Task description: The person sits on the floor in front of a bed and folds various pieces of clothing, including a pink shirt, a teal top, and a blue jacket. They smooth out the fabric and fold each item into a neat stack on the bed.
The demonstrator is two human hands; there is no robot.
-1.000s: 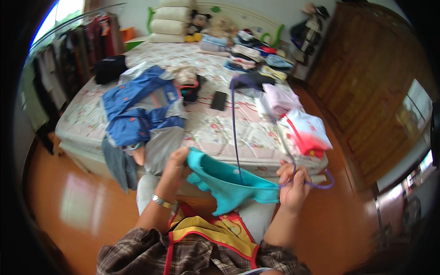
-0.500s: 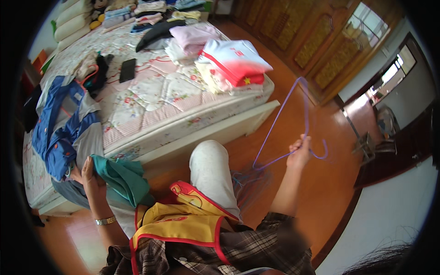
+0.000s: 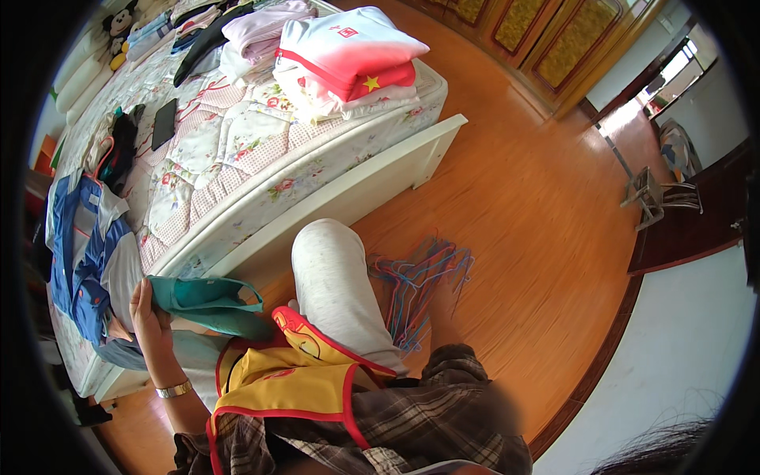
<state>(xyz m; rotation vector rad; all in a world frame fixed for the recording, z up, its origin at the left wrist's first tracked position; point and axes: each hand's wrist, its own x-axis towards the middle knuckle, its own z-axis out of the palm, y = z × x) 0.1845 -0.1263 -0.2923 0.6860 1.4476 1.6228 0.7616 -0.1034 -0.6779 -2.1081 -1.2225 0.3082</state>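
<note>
My left hand, with a metal watch on its wrist, grips the edge of a green garment. The cloth hangs over my left leg and shows a strap-like loop at its right end. Down to the right, my right hand reaches to a heap of thin blue, purple and red clothes hangers on the floor. Its fingers are blurred among the hangers, so I cannot make out what they hold. Beside my left hand, a blue and grey jacket lies over the bed's corner.
The bed has a floral quilted mattress and a white frame. Folded clothes and a black phone rest on it. Wooden cabinet doors stand at the back. A small metal-legged stool is at the right.
My right hand has lowered from holding up a purple hanger to the hanger heap on the floor. My left hand keeps the green garment, now spread wider. The view has shifted right.
</note>
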